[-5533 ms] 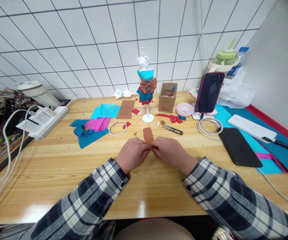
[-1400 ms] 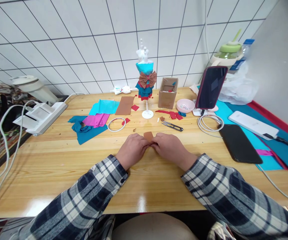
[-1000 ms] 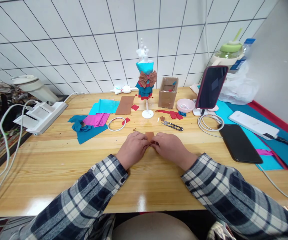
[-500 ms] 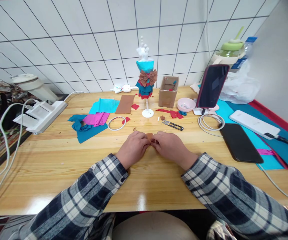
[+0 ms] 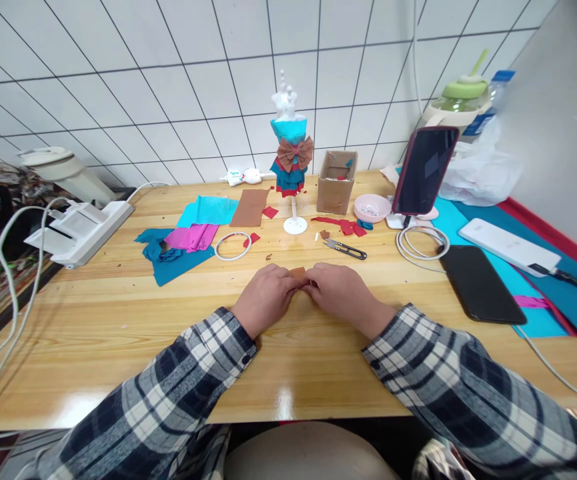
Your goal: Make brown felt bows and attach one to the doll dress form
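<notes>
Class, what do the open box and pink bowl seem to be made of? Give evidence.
Open box: apparently matt cardboard, from its dull brown walls.
Pink bowl: probably smooth plastic, given its even pastel colour, though glazed ceramic is possible.

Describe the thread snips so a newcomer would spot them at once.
On the wooden table, find the small dress form in its turquoise top. The snips lie in front and to the right of its round white base. Unlike the red scraps and brown scrap close by, they have slim metal blades and black handles.
</notes>
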`<state>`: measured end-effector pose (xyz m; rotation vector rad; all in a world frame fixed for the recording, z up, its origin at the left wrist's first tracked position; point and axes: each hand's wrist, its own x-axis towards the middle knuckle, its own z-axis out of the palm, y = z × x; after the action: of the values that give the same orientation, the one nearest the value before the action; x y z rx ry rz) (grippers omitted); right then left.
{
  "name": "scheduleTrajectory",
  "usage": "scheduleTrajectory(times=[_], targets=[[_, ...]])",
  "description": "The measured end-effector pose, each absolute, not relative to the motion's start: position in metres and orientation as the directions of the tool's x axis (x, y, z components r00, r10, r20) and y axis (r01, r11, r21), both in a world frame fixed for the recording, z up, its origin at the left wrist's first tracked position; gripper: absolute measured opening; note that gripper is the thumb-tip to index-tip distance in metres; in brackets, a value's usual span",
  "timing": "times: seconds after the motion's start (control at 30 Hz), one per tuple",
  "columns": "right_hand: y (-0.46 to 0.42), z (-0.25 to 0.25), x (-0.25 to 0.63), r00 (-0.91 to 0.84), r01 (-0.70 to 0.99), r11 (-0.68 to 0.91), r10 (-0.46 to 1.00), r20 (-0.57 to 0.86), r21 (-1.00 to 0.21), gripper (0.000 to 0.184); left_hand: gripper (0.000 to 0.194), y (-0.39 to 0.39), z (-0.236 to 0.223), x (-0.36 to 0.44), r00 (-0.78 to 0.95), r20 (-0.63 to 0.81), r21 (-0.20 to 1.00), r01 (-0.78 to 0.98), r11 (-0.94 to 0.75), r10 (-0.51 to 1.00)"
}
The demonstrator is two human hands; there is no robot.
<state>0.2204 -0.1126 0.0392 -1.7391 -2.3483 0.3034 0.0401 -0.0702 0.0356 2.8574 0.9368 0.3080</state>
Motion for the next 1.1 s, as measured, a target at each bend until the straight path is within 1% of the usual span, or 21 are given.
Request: scheduleTrajectory(times=[0.1,0.23,0.43,0.57,0.7,0.87,0.93,1.1], targets=[[-0.1131,0.0394,0.2210,-0.291,0.906,0.295,0.955,0.058,-0.303,0.021,0.023,-0.0690,0.0367,0.0394,0.793,0.169,0.162,0.563,-0.810,0.585],[-0.1131,0.0403,0.2215,-0.298,0.916,0.292,0.954,0.021,-0.275,0.023,0.022,-0.0683,0.0371,0.0394,0.806,0.168,0.156,0.546,-0.823,0.567],[-0.1122,0.0409,0.2211,-0.285,0.925,0.278,0.959,0.010,-0.258,0.025,0.024,-0.0691,0.0348,0.0404,0.770,0.138,0.169,0.602,-0.781,0.623],[-0.1122,0.0403,0.2216,-0.289,0.917,0.283,0.957,0.019,-0.281,0.023,0.023,-0.0688,0.0348,0.0400,0.789,0.144,0.157,0.577,-0.801,0.597],[-0.1119,0.0396,0.2223,-0.302,0.912,0.302,0.952,0.042,-0.277,0.024,0.024,-0.0687,0.0354,0.0398,0.794,0.189,0.184,0.549,-0.816,0.577],[-0.1115,0.0390,0.2219,-0.285,0.927,0.282,0.958,0.024,-0.246,0.025,0.023,-0.0690,0.0338,0.0406,0.777,0.153,0.203,0.580,-0.788,0.611],[-0.1118,0.0387,0.2216,-0.281,0.927,0.279,0.959,0.026,-0.252,0.025,0.024,-0.0690,0.0331,0.0406,0.768,0.146,0.202,0.594,-0.779,0.624],[-0.1128,0.0371,0.2223,-0.295,0.907,0.302,0.953,0.070,-0.295,0.024,0.024,-0.0683,0.0334,0.0395,0.794,0.148,0.159,0.569,-0.807,0.589]])
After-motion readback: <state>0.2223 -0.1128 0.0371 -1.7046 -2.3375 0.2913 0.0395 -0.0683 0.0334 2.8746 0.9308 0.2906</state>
